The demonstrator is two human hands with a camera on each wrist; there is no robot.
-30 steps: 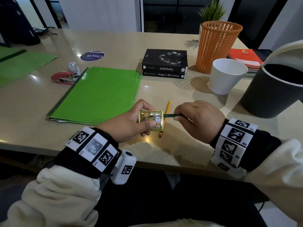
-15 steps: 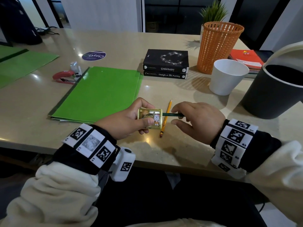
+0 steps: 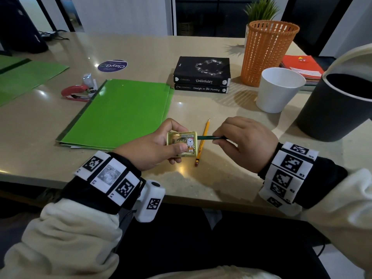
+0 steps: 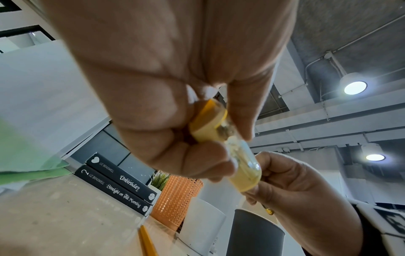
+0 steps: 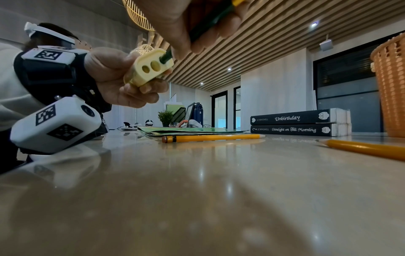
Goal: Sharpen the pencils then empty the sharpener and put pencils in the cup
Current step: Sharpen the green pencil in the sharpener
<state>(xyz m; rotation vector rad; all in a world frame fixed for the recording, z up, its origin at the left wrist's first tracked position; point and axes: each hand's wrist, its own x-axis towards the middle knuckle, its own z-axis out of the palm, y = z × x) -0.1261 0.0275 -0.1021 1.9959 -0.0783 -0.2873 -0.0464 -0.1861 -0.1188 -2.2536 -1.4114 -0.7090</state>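
Note:
My left hand point(image 3: 155, 147) grips a small yellow see-through sharpener point(image 3: 182, 143) with a bear sticker, held just above the table. A dark green pencil point(image 3: 209, 137) is stuck into one of the holes on the sharpener's right end point(image 5: 151, 66), and my right hand point(image 3: 244, 140) pinches that pencil. A yellow pencil point(image 3: 202, 142) lies flat on the table under the hands, point away from me. The right wrist view shows a second yellow pencil point(image 5: 363, 148) lying to the right. The white cup point(image 3: 278, 89) stands empty at the back right.
A green folder point(image 3: 122, 111) lies left of the hands, a red stapler point(image 3: 77, 93) beyond it. Two stacked black books point(image 3: 202, 75), an orange mesh basket point(image 3: 267, 51) and a dark grey bin point(image 3: 340, 105) stand behind and to the right. The table edge point(image 3: 191, 200) runs close to me.
The right hand's fingers have shifted their hold around the green pencil, turning it in the sharpener. The left hand and sharpener stayed in nearly the same spot.

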